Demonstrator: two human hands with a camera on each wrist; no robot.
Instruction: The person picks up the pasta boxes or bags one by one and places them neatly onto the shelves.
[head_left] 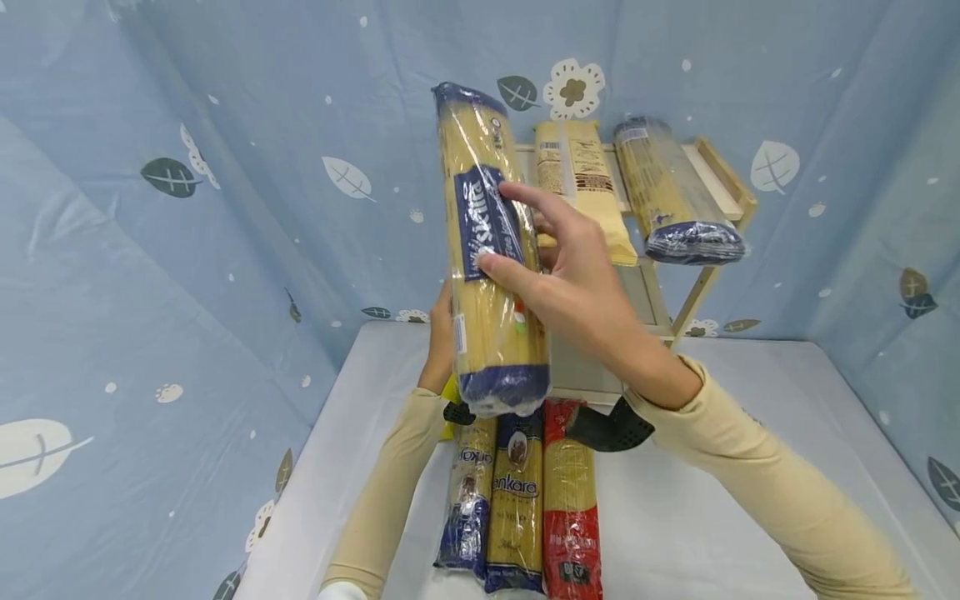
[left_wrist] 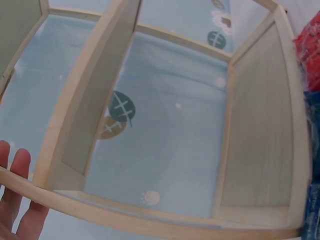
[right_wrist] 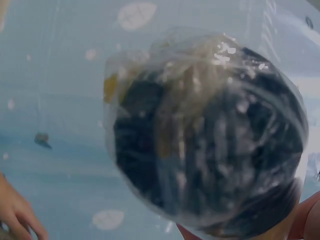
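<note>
My right hand (head_left: 581, 279) grips a clear-wrapped pack of spaghetti (head_left: 487, 325) with blue ends and a blue label, raised and tilted in front of the shelf rack. Thumb and index finger lie across its front; the other fingers are partly hidden behind it. The pack's blue end (right_wrist: 210, 140) fills much of the right wrist view. Behind the pack, my left hand (head_left: 441, 337) is partly hidden in the head view. In the left wrist view its fingers (left_wrist: 21, 162) curl round a rail of the wooden shelf rack (left_wrist: 75, 90).
On the rack's top lie a cream pasta pack (head_left: 577, 183) and a blue-ended spaghetti pack (head_left: 671, 192). Two blue Ankara packs (head_left: 468, 492) and a red pack (head_left: 572, 500) lie side by side on the white table (head_left: 690, 500). Patterned blue cloth (head_left: 247, 167) surrounds it.
</note>
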